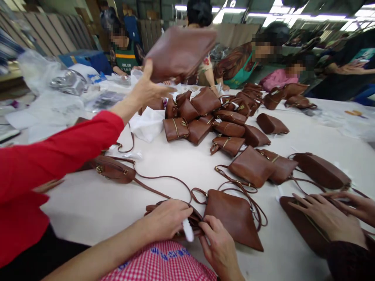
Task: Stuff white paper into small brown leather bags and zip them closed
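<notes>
A brown leather handbag (197, 219) lies in front of me at the table edge, its mouth partly spread. My left hand (168, 219) is closed over the bag's left side, fingers curled at the opening. At the right side, my right hand (219, 242) grips the rim between thumb and fingers. A white tag or strip (188, 230) sticks out between my hands. Just right of my right hand lies a flat brown bag (233, 216) with thin straps. What is inside the bag I hold cannot be made out.
To the left, a red-sleeved co-worker (61, 148) lifts a blurred brown bag (181, 52). Another person's hands (331, 216) work on a dark brown bag at right. Many bags (202, 103) are piled mid-table; a strapped bag (114, 169) and plastic wrapping (55, 109) lie left.
</notes>
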{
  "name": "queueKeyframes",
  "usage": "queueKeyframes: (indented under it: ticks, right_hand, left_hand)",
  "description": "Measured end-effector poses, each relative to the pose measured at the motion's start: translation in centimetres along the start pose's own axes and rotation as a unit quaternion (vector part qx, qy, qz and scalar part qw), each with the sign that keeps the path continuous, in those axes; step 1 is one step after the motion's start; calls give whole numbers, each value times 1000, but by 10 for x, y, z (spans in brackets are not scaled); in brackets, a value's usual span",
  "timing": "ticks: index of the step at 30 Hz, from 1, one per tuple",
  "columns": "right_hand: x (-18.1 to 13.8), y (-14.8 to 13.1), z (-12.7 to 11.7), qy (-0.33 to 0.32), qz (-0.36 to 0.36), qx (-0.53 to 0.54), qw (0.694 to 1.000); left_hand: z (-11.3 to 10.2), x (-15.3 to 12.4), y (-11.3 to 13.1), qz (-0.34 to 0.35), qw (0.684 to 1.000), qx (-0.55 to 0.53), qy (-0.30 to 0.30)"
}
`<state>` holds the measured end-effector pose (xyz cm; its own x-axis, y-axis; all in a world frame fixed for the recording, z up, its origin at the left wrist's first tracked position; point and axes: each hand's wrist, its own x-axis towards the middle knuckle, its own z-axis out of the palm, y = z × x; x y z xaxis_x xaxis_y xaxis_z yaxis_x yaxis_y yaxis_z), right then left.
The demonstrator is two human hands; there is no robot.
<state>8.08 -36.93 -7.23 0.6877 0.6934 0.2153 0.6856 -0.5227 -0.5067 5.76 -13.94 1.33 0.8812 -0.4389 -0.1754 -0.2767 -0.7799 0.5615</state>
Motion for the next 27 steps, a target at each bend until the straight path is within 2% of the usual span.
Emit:
queueKeyframes:
  ticks: [2,4,5,7,9,12,15,19,23,27]
  right_hand:
    - [0,7,-2,-21,-21,-1,1000]
    - [2,10,-7,-40,-37,-7,999]
    - [3,10,-10,-45,-40,-14,998]
    - [7,4,-17,-48,-50,-32,997]
    - [12,-4,-23,-49,-62,-34,996]
    - [24,-18,-27,-53,-48,23,997]
    - [40,-30,-23,-48,-10,95,994]
    - [57,-36,-11,-64,-36,117,990]
    - [55,-34,0,-65,-71,105,990]
    - [45,-31,9,-46,-93,84,991]
  left_hand:
    - [-14,-28,-11,-12,999,-34,41]
    - [-17,-58,-29,-55,993,-64,78]
    - [-15,-72,-39,-75,989,-91,84]
    - [-4,-95,-58,-79,980,-172,60]
    - [10,-107,-69,-74,968,-236,53]
    - [25,-109,-73,-78,953,-275,103]
    - [29,-103,-68,-90,942,-288,145]
    - [31,-96,-59,-119,936,-279,178]
    - [34,-86,-51,-115,953,-215,182]
    - [30,-80,-48,-81,973,-159,147]
